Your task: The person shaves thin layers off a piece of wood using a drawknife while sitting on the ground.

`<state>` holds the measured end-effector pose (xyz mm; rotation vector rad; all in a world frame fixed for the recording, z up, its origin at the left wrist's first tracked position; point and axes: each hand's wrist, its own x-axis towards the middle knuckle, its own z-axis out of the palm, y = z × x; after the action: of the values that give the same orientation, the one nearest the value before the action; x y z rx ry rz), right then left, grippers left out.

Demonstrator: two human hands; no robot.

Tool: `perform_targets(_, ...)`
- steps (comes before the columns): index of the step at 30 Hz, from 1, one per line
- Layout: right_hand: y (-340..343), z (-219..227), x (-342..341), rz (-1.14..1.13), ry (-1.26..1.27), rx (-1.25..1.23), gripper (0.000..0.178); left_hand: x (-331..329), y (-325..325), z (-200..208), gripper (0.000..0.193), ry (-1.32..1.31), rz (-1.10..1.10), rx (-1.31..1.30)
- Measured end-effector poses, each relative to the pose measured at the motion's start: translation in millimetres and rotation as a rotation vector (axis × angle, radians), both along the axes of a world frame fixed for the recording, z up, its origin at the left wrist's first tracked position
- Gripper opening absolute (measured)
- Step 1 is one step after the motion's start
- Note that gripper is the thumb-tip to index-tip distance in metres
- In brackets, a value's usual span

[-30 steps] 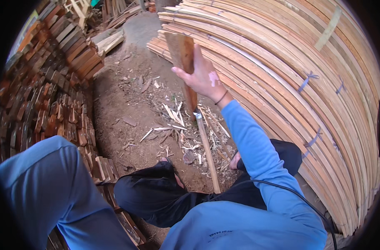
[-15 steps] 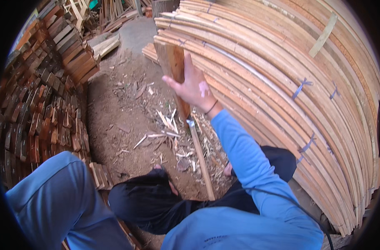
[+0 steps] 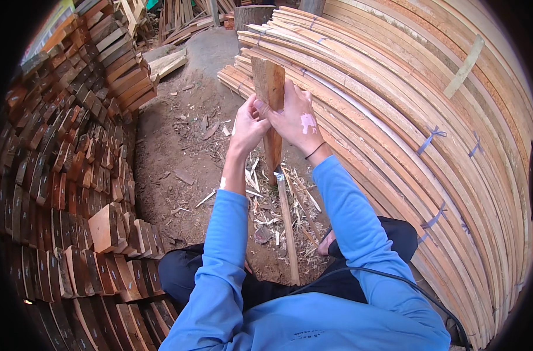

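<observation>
A flat reddish-brown wood piece (image 3: 270, 99) stands upright in front of me, held in both hands. My left hand (image 3: 249, 124) grips its left edge, and my right hand (image 3: 296, 120) wraps its right edge, with a pale smear on the back of the hand. Below the hands a long wooden stick with a metal part (image 3: 287, 222) lies on the dirt between my legs. Blue sleeves cover both forearms.
Stacks of short reddish wood blocks (image 3: 73, 175) fill the left side. A large pile of long curved wooden slats (image 3: 430, 128) rises on the right. Wood shavings (image 3: 266, 205) litter the dirt ground (image 3: 179, 146). A black cable (image 3: 395, 281) runs over my right thigh.
My left hand has come up and taken hold of the wood piece, which only my right hand held before. The piece has moved closer toward me.
</observation>
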<state>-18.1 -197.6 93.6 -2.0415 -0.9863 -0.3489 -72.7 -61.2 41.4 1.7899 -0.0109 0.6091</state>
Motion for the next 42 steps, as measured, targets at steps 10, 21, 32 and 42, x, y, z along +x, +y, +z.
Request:
perform_targets(10, -104, -145, -76, -0.180, 0.417, -0.016, 0.092, 32, -9, -19, 0.013, -0.031, 0.048, -0.264)
perform_targets(21, -179, -264, -225, 0.050, 1.659, 0.106, 0.027, 28, 13, -32, 0.012, -0.179, 0.192, -0.341)
perform_targets(32, -188, -220, -210, 0.069, 1.903, 0.116, 0.015, 18, 28, -41, 0.011, -0.349, 0.083, -0.402)
perform_targets(42, -176, -215, -221, -0.084, 1.720, -0.059, 0.020, 31, 19, -34, 0.018, -0.354, 0.203, -0.331)
